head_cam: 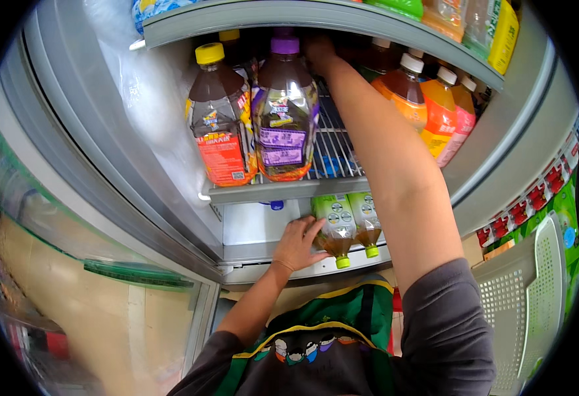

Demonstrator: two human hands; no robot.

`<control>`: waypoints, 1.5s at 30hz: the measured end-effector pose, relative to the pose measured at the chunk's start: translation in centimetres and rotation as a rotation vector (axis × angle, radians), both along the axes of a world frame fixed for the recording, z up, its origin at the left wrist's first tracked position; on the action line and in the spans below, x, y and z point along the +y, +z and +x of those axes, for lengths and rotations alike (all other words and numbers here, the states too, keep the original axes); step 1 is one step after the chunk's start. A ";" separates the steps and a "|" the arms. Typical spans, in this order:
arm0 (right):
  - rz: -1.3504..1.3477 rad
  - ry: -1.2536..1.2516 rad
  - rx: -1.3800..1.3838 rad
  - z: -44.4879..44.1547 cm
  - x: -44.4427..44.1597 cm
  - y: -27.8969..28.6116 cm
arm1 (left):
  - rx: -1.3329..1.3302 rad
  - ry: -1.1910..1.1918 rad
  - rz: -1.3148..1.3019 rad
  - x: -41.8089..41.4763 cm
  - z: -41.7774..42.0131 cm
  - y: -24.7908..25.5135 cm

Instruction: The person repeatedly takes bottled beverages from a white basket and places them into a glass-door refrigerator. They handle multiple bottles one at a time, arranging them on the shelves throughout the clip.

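My left hand (297,243) is low in the refrigerated cabinet. Its spread fingers and thumb touch the side of a green-labelled drink bottle (338,225) but do not wrap around it. A matching bottle (366,220) is beside that one, and both yellow-green caps point towards me. Above, my right arm reaches deep into the wire shelf (333,133). In the shadow under the upper shelf, my right hand (318,50) is dim, and its fingers and any hold are hidden. Just left of it stands a purple-capped bottle of dark drink (285,109), next to a yellow-capped bottle (217,119).
White-capped orange and pink drink bottles (440,114) stand to the right of my arm. The upper shelf edge (269,17) crosses above my right hand. A glass door (136,277) swings out at left. A perforated plastic basket (512,302) is at lower right.
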State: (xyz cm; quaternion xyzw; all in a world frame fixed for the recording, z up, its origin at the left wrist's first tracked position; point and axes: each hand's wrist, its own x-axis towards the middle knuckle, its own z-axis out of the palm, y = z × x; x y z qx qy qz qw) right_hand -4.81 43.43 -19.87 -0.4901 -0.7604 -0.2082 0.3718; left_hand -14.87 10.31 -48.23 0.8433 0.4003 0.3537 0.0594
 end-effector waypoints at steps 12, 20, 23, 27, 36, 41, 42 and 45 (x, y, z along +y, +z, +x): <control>0.135 -0.089 0.055 -1.3 4.8 2.4 | 0.010 -0.034 -0.079 0.3 -0.2 -0.3; 0.088 -0.023 0.114 -1.0 5.3 2.8 | -0.003 -0.038 -0.091 0.4 -0.2 -0.1; 0.037 0.033 0.105 0.8 5.0 2.2 | -0.027 -0.058 -0.069 0.4 0.9 -0.4; -0.227 -0.166 0.611 -2.5 -3.7 1.7 | -0.035 0.009 -0.027 0.0 -0.7 -0.3; -0.089 -0.236 0.577 0.7 -7.1 0.3 | -0.070 -0.018 -0.064 -0.1 0.8 0.3; 0.089 -0.014 0.499 0.8 -13.6 -1.8 | -0.041 0.017 -0.071 0.0 0.5 0.4; 0.084 0.016 0.488 0.8 -16.5 -1.5 | -0.011 0.033 -0.061 -0.2 0.4 0.8; 0.055 0.103 0.411 0.9 -24.8 -1.2 | -0.045 0.023 -0.018 -0.3 -0.3 0.3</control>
